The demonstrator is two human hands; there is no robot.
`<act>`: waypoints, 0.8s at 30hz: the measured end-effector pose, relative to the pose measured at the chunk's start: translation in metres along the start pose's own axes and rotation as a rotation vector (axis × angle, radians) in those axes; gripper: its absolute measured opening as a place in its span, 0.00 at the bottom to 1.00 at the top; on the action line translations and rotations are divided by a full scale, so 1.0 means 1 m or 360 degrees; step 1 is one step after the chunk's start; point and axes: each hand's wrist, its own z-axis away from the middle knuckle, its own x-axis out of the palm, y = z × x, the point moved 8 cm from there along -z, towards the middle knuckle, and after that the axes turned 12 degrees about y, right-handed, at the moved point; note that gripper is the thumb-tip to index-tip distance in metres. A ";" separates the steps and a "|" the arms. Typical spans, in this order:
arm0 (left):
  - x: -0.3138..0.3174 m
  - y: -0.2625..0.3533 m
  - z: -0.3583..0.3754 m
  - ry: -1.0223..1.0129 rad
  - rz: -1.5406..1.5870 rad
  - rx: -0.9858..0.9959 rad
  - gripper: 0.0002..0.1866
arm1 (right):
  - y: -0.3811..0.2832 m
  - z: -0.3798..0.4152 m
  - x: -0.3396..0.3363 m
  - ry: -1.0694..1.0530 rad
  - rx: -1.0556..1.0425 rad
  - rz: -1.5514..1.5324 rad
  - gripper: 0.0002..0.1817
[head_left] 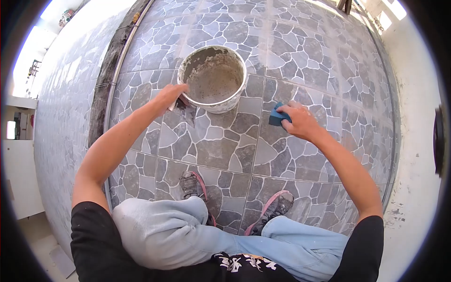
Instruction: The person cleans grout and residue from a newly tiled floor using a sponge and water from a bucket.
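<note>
My left hand (171, 97) is closed beside the left rim of a white bucket (220, 107), its fingertips right at the rim. From under the fingers shows a trowel (189, 114) with a dark, pointed blade angled down toward the floor; its handle is mostly hidden by the hand. Grey-brown, wet-looking material (213, 84) fills part of the bucket, and dried smears coat its inner wall. Right of the bucket, my right hand (299, 121) grips a blue sponge (277, 115) from above, low over the tiles.
Grey stone-pattern tiles (221, 151) with pale joints cover the floor. A weathered wooden beam (105, 94) and a thin pipe run along the left. My shoes (277, 207) stand just behind the bucket. A pale wall (418, 141) rises at right.
</note>
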 end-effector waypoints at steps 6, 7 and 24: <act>-0.021 0.008 0.010 0.0020 0.0018 0.0176 0.15 | -0.163 0.068 0.123 0.0118 -0.0742 -0.0229 0.24; -0.034 -0.001 0.011 0.0025 -0.0032 0.0065 0.16 | -0.179 0.066 0.144 0.0134 -0.0914 -0.0312 0.23; -0.192 -0.187 0.164 0.0765 0.0642 -0.0689 0.16 | -0.192 -0.084 0.224 0.0398 -0.0952 -0.0387 0.21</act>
